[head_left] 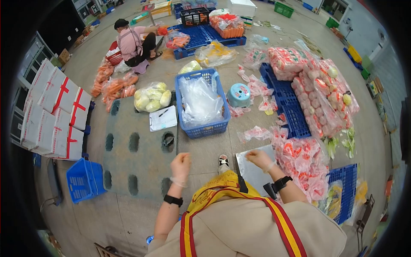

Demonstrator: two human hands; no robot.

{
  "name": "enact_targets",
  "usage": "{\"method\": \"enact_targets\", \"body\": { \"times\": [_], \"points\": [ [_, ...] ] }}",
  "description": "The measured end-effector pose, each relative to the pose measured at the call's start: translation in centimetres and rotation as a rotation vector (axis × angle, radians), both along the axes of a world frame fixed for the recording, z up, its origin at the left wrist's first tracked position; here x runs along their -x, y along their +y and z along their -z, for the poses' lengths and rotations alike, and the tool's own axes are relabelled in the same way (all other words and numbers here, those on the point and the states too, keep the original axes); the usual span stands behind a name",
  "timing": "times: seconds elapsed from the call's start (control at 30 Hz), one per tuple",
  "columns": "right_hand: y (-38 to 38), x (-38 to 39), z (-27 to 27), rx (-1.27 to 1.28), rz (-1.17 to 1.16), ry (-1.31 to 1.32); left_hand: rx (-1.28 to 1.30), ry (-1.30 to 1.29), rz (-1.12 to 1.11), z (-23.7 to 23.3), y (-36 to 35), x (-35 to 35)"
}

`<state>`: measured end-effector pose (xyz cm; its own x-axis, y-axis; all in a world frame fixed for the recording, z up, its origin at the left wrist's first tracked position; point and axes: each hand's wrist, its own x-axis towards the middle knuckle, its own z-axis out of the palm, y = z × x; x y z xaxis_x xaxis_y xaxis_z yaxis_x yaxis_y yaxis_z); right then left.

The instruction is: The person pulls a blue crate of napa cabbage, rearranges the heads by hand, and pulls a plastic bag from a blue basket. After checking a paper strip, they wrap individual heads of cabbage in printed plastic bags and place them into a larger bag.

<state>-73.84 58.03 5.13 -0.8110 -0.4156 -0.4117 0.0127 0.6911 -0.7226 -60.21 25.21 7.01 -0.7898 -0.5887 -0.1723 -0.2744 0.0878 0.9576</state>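
Note:
My left hand (181,165) is raised in front of my body with its fingers curled into a fist, and nothing shows in it. A clear, thin glove cuff rings its wrist. My right hand (259,159) is held up too, fingers bent inward, also with nothing visible in them; it is above a flat metal scale platform (257,169). Ahead of both hands is a blue crate (203,129) with a clear plastic bag (201,100) inside. A clipboard with paper (163,119) and a pen (163,112) lies left of the crate, beside bagged cabbages (153,97).
A grey pallet (122,158) lies to the left, near an empty blue basket (85,182) and stacked white boxes (55,107). Bagged produce (308,90) and crumpled red-white bags (299,162) are at right. A person (132,45) sits by bagged carrots (120,88). A blue stool (239,95) stands ahead.

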Motion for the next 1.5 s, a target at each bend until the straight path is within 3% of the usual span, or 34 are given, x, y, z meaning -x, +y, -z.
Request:
{"method": "enact_targets", "body": {
  "times": [0.1, 0.17, 0.27, 0.33, 0.53, 0.63, 0.7, 0.77, 0.93, 1.0, 1.07, 1.1, 1.17, 1.3, 1.5],
  "points": [
    [-7.3, 4.2, -7.3, 0.209, -0.124, -0.046, 0.238, 0.043, 0.073, -3.3, 2.6, 8.1],
    [-11.2, 5.9, -10.4, 0.433, -0.087, -0.244, 0.264, 0.003, 0.061, -5.9, 4.0, 12.6],
    [-15.5, 8.5, -10.3, 0.496, -0.06, -0.319, 0.224, -0.004, 0.017, -6.5, 4.1, 16.3],
    [-18.0, 10.5, -9.2, 0.526, -0.081, -0.221, 0.162, 0.024, -0.029, -6.3, 3.4, 18.2],
    [-24.4, 15.0, -8.5, 0.478, -0.381, -0.295, 0.106, -0.044, -0.259, -5.3, -1.9, 20.4],
    [-27.5, 16.5, -8.0, 0.452, -0.394, -0.322, 0.13, 0.006, -0.348, -3.4, -4.5, 22.0],
    [-29.2, 16.9, -8.2, 0.445, -0.235, -0.213, 0.152, 0.024, -0.376, -2.5, -6.1, 23.2],
    [-30.6, 18.2, -7.4, 0.404, -0.214, -0.191, -0.062, 0.073, -0.313, -2.1, -7.5, 24.8],
    [-33.2, 22.8, -7.8, 0.242, -0.181, -0.183, 0.005, 0.004, -0.226, -1.6, -10.1, 29.9],
    [-33.7, 23.4, -7.0, 0.32, -0.121, -0.223, -0.03, -0.003, -0.204, -1.1, -11.1, 31.4],
    [-34.1, 23.9, -8.3, 0.367, -0.335, -0.068, -0.022, 0.029, -0.166, -0.8, -12.1, 33.0],
    [-34.2, 23.5, -8.0, 0.362, -0.331, -0.071, -0.027, 0.026, -0.163, -0.3, -12.8, 34.1],
    [-34.3, 22.1, -7.2, 0.459, -0.783, 0.11, -0.154, -0.047, -0.147, 0.8, -13.9, 35.8],
    [-34.5, 28.1, -7.6, 0.277, -0.617, 0.024, -0.134, 0.049, -0.11, 0.3, -14.0, 38.8],
    [-29.1, 40.2, -4.8, 0.142, -0.63, -0.001, -0.063, -0.157, -0.194, 3.2, -14.7, 39.0]
  ]
}}
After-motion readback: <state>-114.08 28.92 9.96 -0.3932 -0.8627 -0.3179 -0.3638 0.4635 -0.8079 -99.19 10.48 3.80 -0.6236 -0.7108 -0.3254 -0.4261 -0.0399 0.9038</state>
